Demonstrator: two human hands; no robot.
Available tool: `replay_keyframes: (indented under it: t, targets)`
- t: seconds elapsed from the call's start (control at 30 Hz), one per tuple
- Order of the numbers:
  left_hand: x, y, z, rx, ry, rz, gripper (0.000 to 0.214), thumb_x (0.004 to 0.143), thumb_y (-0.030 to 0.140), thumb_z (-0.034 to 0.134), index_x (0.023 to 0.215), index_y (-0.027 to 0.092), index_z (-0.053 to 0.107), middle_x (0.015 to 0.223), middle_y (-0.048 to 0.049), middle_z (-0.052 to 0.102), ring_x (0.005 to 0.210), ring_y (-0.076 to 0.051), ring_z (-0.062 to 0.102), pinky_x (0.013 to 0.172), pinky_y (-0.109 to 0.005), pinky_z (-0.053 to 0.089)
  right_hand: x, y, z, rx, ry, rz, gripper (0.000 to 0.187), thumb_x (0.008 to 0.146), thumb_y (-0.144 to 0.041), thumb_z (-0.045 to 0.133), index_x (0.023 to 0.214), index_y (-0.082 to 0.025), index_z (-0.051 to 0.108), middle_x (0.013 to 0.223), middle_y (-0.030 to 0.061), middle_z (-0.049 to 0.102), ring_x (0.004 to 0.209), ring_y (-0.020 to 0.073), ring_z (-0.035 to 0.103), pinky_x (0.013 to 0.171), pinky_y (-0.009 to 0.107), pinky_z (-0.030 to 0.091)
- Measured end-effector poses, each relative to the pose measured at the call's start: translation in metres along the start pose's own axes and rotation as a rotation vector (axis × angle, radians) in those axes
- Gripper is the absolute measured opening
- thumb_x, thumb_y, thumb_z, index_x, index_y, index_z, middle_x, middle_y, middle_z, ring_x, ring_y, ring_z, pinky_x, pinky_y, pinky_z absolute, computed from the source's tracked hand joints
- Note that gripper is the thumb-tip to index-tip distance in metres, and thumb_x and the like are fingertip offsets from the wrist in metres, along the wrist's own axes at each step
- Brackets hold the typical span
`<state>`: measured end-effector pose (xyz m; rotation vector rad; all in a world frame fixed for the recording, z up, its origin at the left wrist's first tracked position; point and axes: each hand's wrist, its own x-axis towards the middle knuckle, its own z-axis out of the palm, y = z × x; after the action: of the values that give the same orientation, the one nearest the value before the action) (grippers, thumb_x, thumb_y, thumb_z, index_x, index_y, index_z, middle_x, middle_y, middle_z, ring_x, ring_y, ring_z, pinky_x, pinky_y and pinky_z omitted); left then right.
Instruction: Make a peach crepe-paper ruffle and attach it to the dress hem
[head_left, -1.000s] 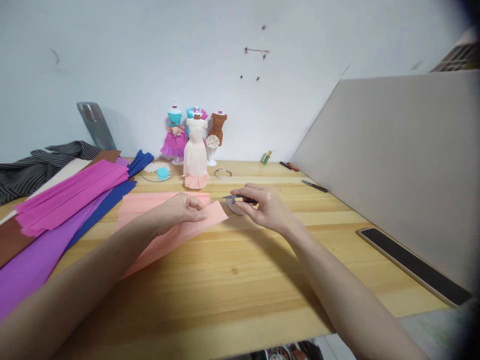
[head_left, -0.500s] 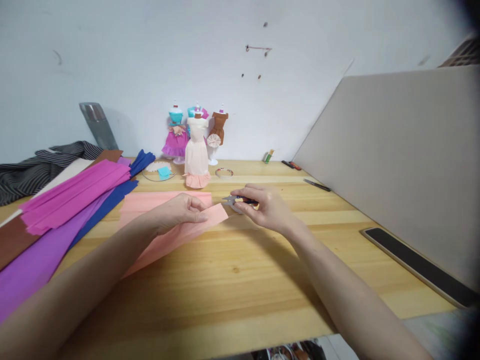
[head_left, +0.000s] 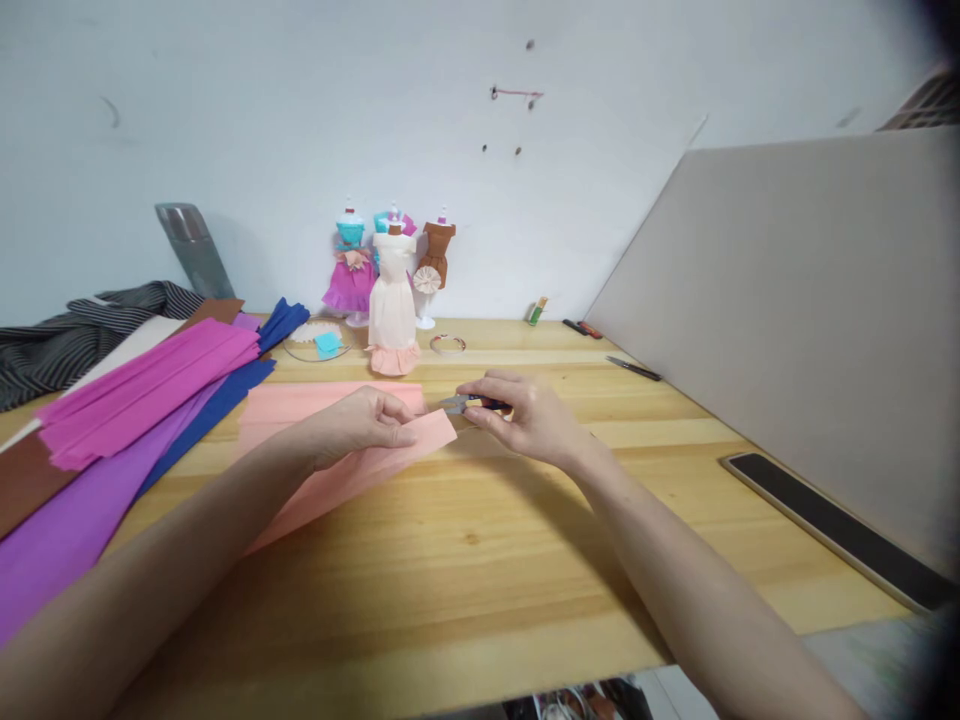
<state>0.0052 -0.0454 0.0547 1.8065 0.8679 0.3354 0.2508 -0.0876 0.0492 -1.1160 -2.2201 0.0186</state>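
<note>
- Progress: prob. mid-job (judgement). Peach crepe sheet (head_left: 435, 428) in hand near ctr of counter (head_left: 465, 600); its free end has a straight edge, no nick visible, no loose offcut seen by the hands, so cutting there looks not yet done.
- Done, as far as seen: cream dress (head_left: 391, 285) w/ peach ruffle hem (head_left: 394, 360) stands upright on a mini form, looks finished. Brown dress (head_left: 439, 248) and magenta skirt (head_left: 349, 287) on forms behind it, also look complete.
- Left: peach sheet is flat, ungathered, not on any form. 2nd peach area (head_left: 322, 398) lies flat behind L wrist; same sheet or separate, can't tell.
- L hand (head_left: 364, 420): thumb + fingers pinching peach sheet near its R end, end sticking out past the fingertips; rest of sheet slopes down-left under the forearm.
- R hand (head_left: 529, 415): thumb below, fingers above, gripping small snips (head_left: 454, 404). Blades point L, just beyond the sheet's end; contact unclear.
- Pose: both forearms reach fwd from the near corners, hands close together, not touching; R wrist slightly bent, palm turned inward.
- Stock: magenta crepe (head_left: 150, 385), violet crepe (head_left: 112, 500), blue crepe (head_left: 199, 415) piled far L.
</note>
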Motion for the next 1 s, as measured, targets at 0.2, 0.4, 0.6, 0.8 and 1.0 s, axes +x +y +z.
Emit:
replay_keyframes:
  t: [0.2, 0.4, 0.6, 0.8, 1.0]
  targets:
    - [0.000, 0.000, 0.003, 0.037, -0.005, -0.008, 0.023, 0.070, 0.038, 0.062, 0.067, 0.015, 0.058, 0.061, 0.0051, 0.041, 0.060, -0.011, 0.034, 0.059, -0.025, 0.021, -0.001, 0.000, 0.003, -0.011, -0.004, -0.022, 0.023, 0.087, -0.027, 0.054, 0.100, -0.014, 0.067, 0.079, 0.0071, 0.068, 0.066, 0.0137, 0.061, 0.059, 0.024, 0.044]
    - [0.002, -0.004, 0.000, -0.005, -0.015, 0.027, 0.022, 0.072, 0.036, 0.063, 0.065, 0.015, 0.061, 0.058, 0.0054, 0.045, 0.057, -0.010, 0.035, 0.057, -0.025, 0.023, -0.001, 0.000, -0.003, -0.011, 0.006, -0.001, 0.022, 0.086, -0.026, 0.054, 0.099, -0.014, 0.068, 0.081, 0.0074, 0.069, 0.065, 0.0129, 0.061, 0.059, 0.024, 0.044]
    - [0.005, -0.013, -0.005, -0.289, -0.026, 0.018, 0.020, 0.067, 0.034, 0.072, 0.073, 0.015, 0.070, 0.066, 0.0021, 0.061, 0.059, -0.009, 0.046, 0.062, -0.024, 0.033, 0.000, -0.002, -0.011, 0.027, 0.012, -0.029, 0.022, 0.085, -0.026, 0.055, 0.097, -0.014, 0.069, 0.080, 0.0072, 0.069, 0.062, 0.0120, 0.060, 0.058, 0.024, 0.044]
    - [0.008, -0.018, -0.007, -0.347, -0.025, 0.011, 0.020, 0.067, 0.032, 0.074, 0.074, 0.014, 0.071, 0.071, -0.0007, 0.066, 0.064, -0.010, 0.051, 0.064, -0.023, 0.036, 0.000, -0.002, -0.010, 0.031, -0.001, -0.031, 0.021, 0.085, -0.026, 0.056, 0.096, -0.014, 0.069, 0.078, 0.0062, 0.069, 0.063, 0.0123, 0.060, 0.058, 0.024, 0.044]
    - [0.008, -0.017, -0.005, -0.265, -0.041, 0.034, 0.019, 0.071, 0.033, 0.070, 0.073, 0.014, 0.069, 0.065, 0.0020, 0.060, 0.059, -0.009, 0.045, 0.061, -0.023, 0.032, 0.000, -0.004, -0.008, 0.014, -0.021, -0.037, 0.021, 0.085, -0.026, 0.054, 0.097, -0.014, 0.068, 0.081, 0.0070, 0.070, 0.067, 0.0137, 0.063, 0.060, 0.024, 0.045]
